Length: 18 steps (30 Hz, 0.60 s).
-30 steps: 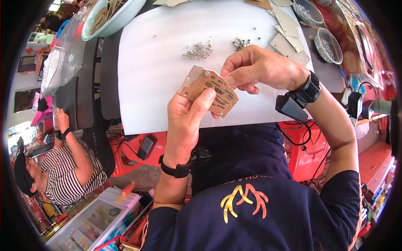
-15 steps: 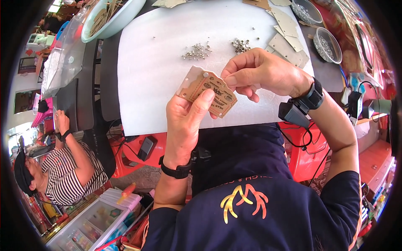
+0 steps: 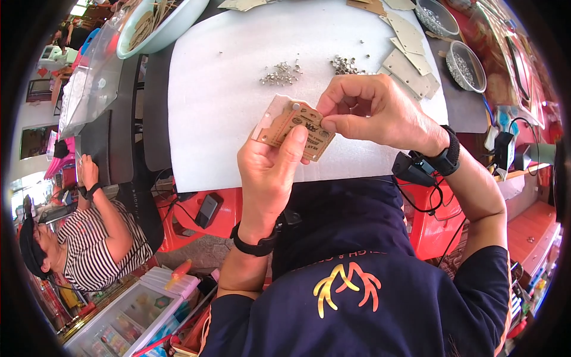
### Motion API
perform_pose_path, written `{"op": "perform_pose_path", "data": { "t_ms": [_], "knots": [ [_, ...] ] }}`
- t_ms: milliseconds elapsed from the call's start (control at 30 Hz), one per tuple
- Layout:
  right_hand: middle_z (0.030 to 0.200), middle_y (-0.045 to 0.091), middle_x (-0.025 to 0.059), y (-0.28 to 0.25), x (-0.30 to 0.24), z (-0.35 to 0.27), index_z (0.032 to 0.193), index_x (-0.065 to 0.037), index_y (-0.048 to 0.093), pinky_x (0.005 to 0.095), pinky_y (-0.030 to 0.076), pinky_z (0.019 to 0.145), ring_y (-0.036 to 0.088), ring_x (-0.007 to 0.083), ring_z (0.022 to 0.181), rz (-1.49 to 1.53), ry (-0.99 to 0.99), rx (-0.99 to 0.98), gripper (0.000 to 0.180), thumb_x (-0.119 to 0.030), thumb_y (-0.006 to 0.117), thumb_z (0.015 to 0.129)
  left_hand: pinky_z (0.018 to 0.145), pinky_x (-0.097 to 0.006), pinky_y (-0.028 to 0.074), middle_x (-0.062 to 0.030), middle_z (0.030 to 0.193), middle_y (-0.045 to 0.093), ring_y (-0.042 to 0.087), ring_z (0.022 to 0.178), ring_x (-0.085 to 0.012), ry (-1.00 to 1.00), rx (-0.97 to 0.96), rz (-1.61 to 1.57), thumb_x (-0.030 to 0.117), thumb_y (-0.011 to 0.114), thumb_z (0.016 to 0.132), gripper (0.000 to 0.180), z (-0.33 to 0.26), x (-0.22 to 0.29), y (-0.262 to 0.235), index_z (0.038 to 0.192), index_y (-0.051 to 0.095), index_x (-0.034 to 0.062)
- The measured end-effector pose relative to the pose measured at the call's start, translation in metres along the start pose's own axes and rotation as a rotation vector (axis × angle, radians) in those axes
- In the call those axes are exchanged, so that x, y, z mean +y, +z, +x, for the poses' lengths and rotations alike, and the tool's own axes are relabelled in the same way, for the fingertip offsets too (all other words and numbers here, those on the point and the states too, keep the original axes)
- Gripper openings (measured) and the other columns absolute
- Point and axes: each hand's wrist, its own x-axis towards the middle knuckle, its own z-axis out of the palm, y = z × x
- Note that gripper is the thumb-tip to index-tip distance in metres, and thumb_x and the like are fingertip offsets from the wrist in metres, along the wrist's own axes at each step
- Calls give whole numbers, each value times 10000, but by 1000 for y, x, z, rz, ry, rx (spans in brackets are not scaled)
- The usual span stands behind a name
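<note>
My left hand (image 3: 266, 169) grips a brown printed cardboard card (image 3: 308, 143) with a wavy edge, thumb on its face and fingers behind. A paler piece shows at the card's left side, and a round metal stud head sits near its upper corner. At the card's right edge my right hand (image 3: 380, 113) is closed in a pinch. What its fingertips hold, if anything, is hidden. Above the hands, small silver studs (image 3: 279, 75) lie scattered on the white foam sheet (image 3: 220, 119). A heap of small metal caps (image 3: 345, 65) lies just past my right hand.
Grey punched cards (image 3: 410, 65) overlap at the sheet's right. Beyond them stand clear bowls of small metal parts (image 3: 464, 66). A pale basin (image 3: 172, 27) of brown strips is at upper left. Another person (image 3: 107, 232) in stripes sits at left, beside a dark table.
The card has tilted a little in my left hand. My right hand has shifted slightly right and down, its fingers still pinched at the card's edge.
</note>
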Motion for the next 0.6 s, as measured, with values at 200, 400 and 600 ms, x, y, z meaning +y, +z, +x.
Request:
{"op": "perform_pose_path", "data": {
  "t_ms": [200, 400, 600],
  "knots": [
    [759, 654, -17, -3, 1, -2, 992, -17, 684, 209, 439, 582, 531, 25, 646, -20, -23, -6, 194, -151, 665, 853, 628, -215, 464, -49, 1059, 649, 580, 838, -62, 25, -22, -13, 85, 599, 962, 341, 0, -3, 0, 1285, 553, -16],
    [795, 628, -13, -3, 2, -2, 927, -22, 633, 208, 474, 657, 575, 31, 734, -25, -17, -43, 77, -26, 661, 855, 614, -222, 463, -50, 1031, 655, 583, 819, -69, 15, -2, -14, 92, 607, 958, 318, 2, -8, 0, 1253, 572, -23],
    [806, 627, -34, -5, 3, -1, 948, -17, 638, 189, 407, 606, 525, 16, 708, 78, 7, -53, 107, -109, 643, 894, 613, -238, 454, -35, 996, 660, 583, 805, -79, -30, -38, -93, 135, 619, 955, 273, 5, -5, 1, 1190, 617, -3]
  ]
}}
